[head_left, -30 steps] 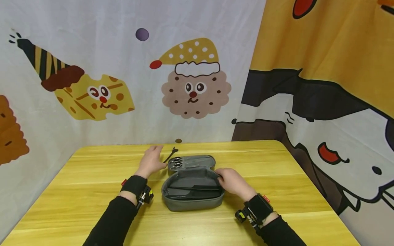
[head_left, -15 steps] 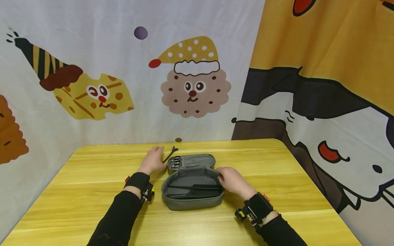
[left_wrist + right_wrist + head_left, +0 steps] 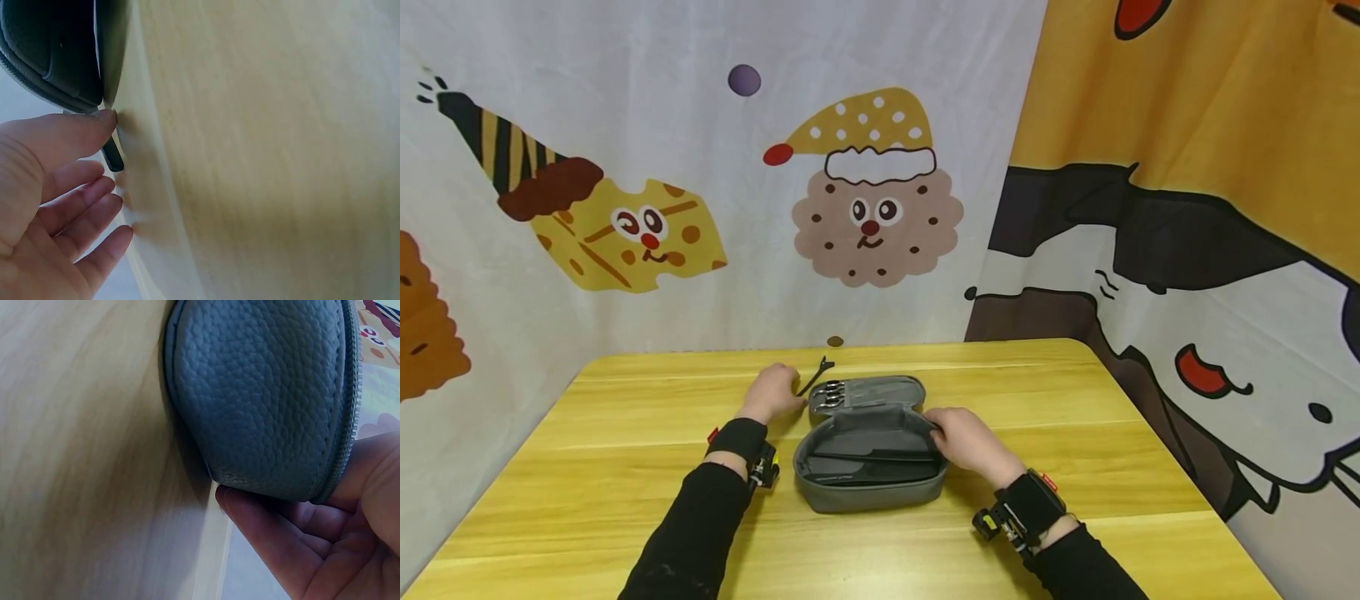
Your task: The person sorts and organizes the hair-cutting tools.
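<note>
A grey zip case [image 3: 865, 498] stands unzipped on the table, its lid [image 3: 883, 390] folded back. Silver finger loops of scissors [image 3: 830, 394] show at the lid's left. Two long black comb-like tools [image 3: 872, 478] lie inside the case. My right hand [image 3: 967, 442] grips its right end, thumb over the zip rim and fingers against the textured outside [image 3: 262, 400]. Left of the lid, my left hand [image 3: 771, 393] rests with loosely bent fingers, fingertips at the table. A slim black hair clip [image 3: 817, 375] lies beside it; its dark end [image 3: 113, 156] shows between thumb and fingers.
The wooden table [image 3: 1075, 467] ends at a back edge close behind the clip. A cartoon-printed curtain [image 3: 700, 317] hangs behind it, and another printed cloth [image 3: 1187, 250] runs down the right side.
My left hand has shifted slightly towards me and to the right, its fingers drawn in a little. The clip, the case and my right hand stay in place.
</note>
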Tool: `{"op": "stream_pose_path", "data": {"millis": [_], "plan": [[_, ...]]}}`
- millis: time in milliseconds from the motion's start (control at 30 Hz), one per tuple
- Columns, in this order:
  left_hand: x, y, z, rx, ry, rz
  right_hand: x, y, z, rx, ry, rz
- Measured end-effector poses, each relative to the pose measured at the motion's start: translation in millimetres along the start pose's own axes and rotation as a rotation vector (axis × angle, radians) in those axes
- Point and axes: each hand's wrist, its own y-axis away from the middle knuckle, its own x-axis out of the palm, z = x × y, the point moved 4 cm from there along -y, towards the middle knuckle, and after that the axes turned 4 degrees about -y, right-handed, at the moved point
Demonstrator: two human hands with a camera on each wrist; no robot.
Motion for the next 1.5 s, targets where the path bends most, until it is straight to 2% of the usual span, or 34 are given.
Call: {"op": "stream_pose_path", "data": {"millis": [200, 333, 667, 1100, 1300, 1500], "plan": [[0.9, -0.1, -3.5, -0.002, 0.015, -0.005, -0.3, 0.1, 0.4, 0.005, -0.011, 0.002], [2.5, 1.3, -4.6, -0.023, 0.023, -0.031, -0.4, 0.6, 1.1, 0.009, -0.005, 0.006], [3.7, 3.9, -4.9, -0.054, 0.111, -0.07, -4.0, 2.4, 4.9, 0.027, -0.011, 0.012], [5.6, 3.4, -3.8, -0.091, 0.148, -0.071, -2.8, 2.4, 3.9, 0.03, -0.023, 0.009], [3.8, 5.2, -6.3, -0.13, 0.149, -0.061, -1.3, 2.0, 2.8, 0.027, -0.017, 0.011], [1.8, 7.8, -6.9, -0.14, 0.205, -0.049, -0.7, 2.0, 1.6, 0.021, -0.011, 0.004]]}}
